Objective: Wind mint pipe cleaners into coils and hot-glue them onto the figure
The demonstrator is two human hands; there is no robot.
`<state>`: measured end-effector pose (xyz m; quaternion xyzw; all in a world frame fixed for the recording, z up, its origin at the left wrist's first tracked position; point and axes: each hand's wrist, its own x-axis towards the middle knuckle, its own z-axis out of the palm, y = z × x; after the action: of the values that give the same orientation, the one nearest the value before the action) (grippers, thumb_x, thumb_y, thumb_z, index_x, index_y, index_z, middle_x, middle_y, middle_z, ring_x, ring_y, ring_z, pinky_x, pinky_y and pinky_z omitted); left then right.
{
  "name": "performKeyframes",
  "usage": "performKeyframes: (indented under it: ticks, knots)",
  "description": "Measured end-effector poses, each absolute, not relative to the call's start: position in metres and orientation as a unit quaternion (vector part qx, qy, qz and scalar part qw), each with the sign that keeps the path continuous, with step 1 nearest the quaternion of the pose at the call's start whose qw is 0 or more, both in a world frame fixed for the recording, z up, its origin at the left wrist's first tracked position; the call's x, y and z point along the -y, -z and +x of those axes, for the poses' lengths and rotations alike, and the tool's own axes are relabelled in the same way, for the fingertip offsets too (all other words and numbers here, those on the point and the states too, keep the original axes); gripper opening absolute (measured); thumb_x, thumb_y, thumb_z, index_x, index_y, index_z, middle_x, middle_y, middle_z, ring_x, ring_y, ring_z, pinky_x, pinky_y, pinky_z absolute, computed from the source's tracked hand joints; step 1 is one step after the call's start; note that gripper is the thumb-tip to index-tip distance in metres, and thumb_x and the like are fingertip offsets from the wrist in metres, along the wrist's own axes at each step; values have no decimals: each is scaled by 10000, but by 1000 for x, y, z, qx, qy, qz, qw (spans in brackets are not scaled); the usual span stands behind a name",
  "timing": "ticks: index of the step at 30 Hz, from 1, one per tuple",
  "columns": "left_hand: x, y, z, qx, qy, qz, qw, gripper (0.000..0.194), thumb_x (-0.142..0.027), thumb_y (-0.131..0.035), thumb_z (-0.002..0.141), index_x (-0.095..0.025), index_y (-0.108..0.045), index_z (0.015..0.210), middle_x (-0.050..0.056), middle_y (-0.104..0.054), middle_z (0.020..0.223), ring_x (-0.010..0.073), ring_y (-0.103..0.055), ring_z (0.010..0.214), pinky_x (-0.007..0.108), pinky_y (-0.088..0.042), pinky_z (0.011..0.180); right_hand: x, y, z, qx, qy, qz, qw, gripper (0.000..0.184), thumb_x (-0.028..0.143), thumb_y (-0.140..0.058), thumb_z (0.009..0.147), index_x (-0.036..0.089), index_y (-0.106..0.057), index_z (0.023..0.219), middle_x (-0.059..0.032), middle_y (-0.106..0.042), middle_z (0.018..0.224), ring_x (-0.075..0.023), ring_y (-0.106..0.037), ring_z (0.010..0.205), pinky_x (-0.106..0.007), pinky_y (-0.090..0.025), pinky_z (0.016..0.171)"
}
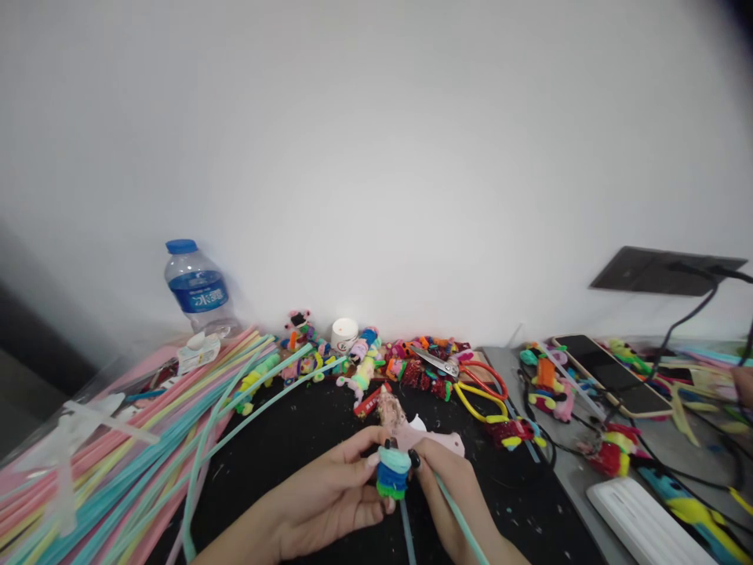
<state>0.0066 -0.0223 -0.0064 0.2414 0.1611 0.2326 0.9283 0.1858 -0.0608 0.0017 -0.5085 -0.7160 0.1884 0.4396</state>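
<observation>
My left hand (335,490) is closed around a small wound bundle of pipe cleaners (393,474), with mint at the top, blue in the middle and green at the bottom. Thumb and fingers of my right hand (447,490) pinch at the bundle's right edge. A mint pipe cleaner (462,522) passes under the right hand and trails toward the bottom of the view. Another pale strip (407,534) hangs below the bundle. Just behind my hands lies a pink tool resembling a glue gun (432,441), its tip end stained brown and partly hidden.
Many pastel pipe cleaners (147,463) lie at left, near a water bottle (200,290). Small pipe-cleaner figures (365,369), a white cup (344,333) and scissors (471,377) line the back of the black mat (282,424). A phone (612,377), white device (641,522) and cables are at right.
</observation>
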Motion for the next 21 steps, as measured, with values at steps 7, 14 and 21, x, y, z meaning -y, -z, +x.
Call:
performKeyframes:
  ticks: [7, 14, 21]
  knots:
    - [23, 1, 9, -200, -247, 240, 917, 232, -207, -611, 797, -211, -510, 1006, 55, -645, 949, 101, -617, 679, 211, -370, 672, 61, 0, 183, 708, -173, -526, 439, 349, 307, -391, 894, 195, -536, 598, 4, -527, 532, -133, -483, 484, -225, -397, 475]
    - [18, 5, 10, -181, -272, 232, 916, 187, -200, -551, 798, -204, -489, 975, 64, -630, 922, 133, -604, 727, 248, -362, 703, 59, 5, 187, 716, -159, -554, 394, 376, 324, -361, 914, 180, -492, 592, 9, -520, 548, -117, -469, 497, -199, -367, 479]
    - [25, 1, 14, -242, -310, 338, 855, 364, -113, -694, 677, -233, -444, 912, -20, -557, 872, 77, -513, 670, 222, -328, 622, 57, 9, 190, 712, -184, -543, 406, 293, 356, -440, 856, 188, -591, 669, -13, -601, 613, -139, -543, 549, -209, -419, 514]
